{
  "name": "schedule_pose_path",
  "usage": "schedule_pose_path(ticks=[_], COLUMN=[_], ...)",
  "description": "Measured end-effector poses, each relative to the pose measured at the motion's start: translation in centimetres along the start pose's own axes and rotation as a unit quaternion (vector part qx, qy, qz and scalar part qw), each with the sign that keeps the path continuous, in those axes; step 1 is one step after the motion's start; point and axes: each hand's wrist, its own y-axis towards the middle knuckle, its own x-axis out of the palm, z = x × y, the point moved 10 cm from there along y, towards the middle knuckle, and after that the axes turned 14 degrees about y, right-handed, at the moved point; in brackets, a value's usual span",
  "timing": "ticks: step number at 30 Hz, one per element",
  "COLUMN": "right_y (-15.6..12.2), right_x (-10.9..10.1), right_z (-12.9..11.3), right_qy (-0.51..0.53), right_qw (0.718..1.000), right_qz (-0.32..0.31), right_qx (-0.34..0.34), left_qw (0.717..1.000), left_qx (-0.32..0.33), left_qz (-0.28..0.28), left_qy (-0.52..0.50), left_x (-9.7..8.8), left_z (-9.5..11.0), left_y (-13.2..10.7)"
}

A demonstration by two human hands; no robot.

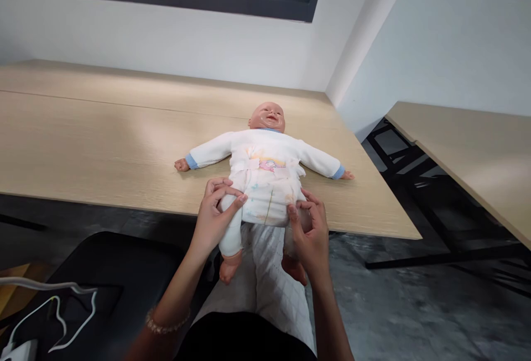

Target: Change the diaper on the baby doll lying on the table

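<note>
Trailing across the far left at about 8 o'clock from the doll: a white cable (50, 289), running to a white plug block (20, 350) beside a black seat (112, 256).

Reaching in from 7 o'clock: the left hand (215, 220), wearing a beaded bracelet (168, 322) at the wrist. Closing narrowly around a white-sleeved leg (230, 234) of a baby doll (265, 156), with fingers (219, 187) curling over the thigh. Handling well by seeming to bear on the finger pads, spreading the pressure and keeping the nails off the soft limb.

Lying face up at the centre: the doll, on a pale wood-grain table (124, 140), head at 12 o'clock, arms out towards 9 and 3, feet at 6 o'clock past the table's near edge. Wearing a white long-sleeved top (265, 153) with blue cuffs and a white diaper (269, 200). Stretching beneath the legs: white quilted cloth (265, 289).

Reaching in from 5 o'clock: the right hand (309, 236), fingers fairly wide, curving over the diaper's side and the other thigh. Pinching or merely steadying: impossible to tell from this view.

Standing at the far right, around 3 o'clock: a second table (468, 156) on a black metal frame (415, 200).
</note>
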Motion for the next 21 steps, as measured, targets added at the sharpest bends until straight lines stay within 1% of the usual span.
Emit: schedule_pose_path(ticks=[2,3,5,8,11,13,16,18,21], right_y=[-0.2,-0.3,-0.3,0.8,3.3,5.4,8.5,10.2,11.8], right_x=[-0.5,-0.8,-1.3,-1.8,-1.9,-1.3,0.5,1.4,2.7], right_z=[0.8,1.3,2.4,3.7,4.8,5.8,7.1,7.9,8.2], right_qy=[0.043,0.069,0.109,0.092,0.067,0.105,0.205,0.248,0.275], right_qw=[0.999,0.997,0.989,0.983,0.98,0.971,0.938,0.917,0.9], right_qz=[-0.01,-0.015,-0.028,-0.06,-0.081,-0.09,-0.112,-0.106,-0.105], right_qx=[0.023,0.044,0.094,0.146,0.17,0.194,0.255,0.293,0.322], left_qw=[1.0,0.999,0.994,0.972,0.946,0.931,0.916,0.908,0.897], left_qx=[-0.006,-0.019,-0.071,-0.166,-0.224,-0.241,-0.253,-0.277,-0.315], left_qz=[-0.005,-0.006,-0.009,-0.023,-0.059,-0.096,-0.157,-0.178,-0.196], left_qy=[-0.019,-0.037,-0.088,-0.168,-0.227,-0.256,-0.27,-0.261,-0.241], left_x=[-0.1,-0.3,-0.5,-0.4,0.4,1.2,2.5,3.1,3.9], left_z=[-0.3,-0.6,-1.7,-3.7,-4.9,-5.4,-5.7,-6.0,-5.9], left_y=[-0.1,-0.1,0.2,1.0,2.6,4.0,6.5,8.0,9.5])
